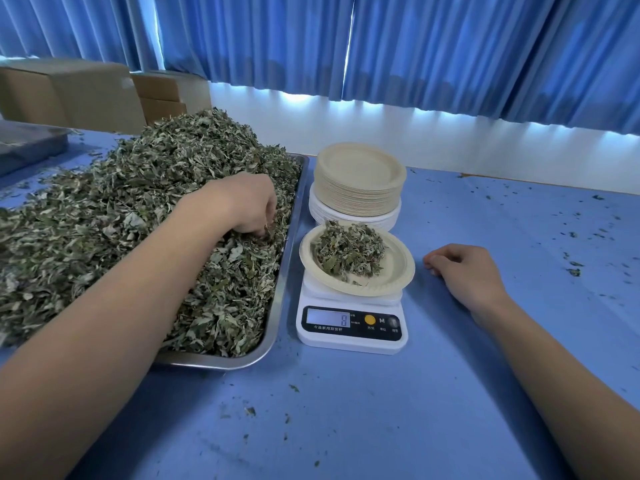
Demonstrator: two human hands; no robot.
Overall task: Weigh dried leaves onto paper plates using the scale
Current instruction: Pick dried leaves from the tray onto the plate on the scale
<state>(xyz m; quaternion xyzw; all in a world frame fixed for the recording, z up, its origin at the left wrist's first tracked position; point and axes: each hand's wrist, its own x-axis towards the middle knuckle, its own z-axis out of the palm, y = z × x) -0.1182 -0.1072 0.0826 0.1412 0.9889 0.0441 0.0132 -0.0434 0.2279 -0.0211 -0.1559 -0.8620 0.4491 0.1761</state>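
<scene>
Both hands flank the scale (351, 329): left hand (242, 204) pinches dried leaves (138, 202), right hand (464, 273) rests loosely curled, empty.

A shiny steel tray (284, 282) holds crumbly dried leaves (138, 216); matt paper plates (360, 174), glossy white plastic scale (351, 337).

Setting: a small processing and packing workroom (not a home kitchen).
Bulk stock: dried leaves (138, 220) heaped in a steel tray (284, 271), just left of the scale (351, 327).
Portioning gear: stacked paper plates (358, 178), just behind the scale.
Storage: cardboard boxes (69, 91), far behind and left of the scale.
Surfaces: blue-covered table (346, 410) under the scale, strewn with leaf bits; blue curtains (450, 46) behind the scale.
</scene>
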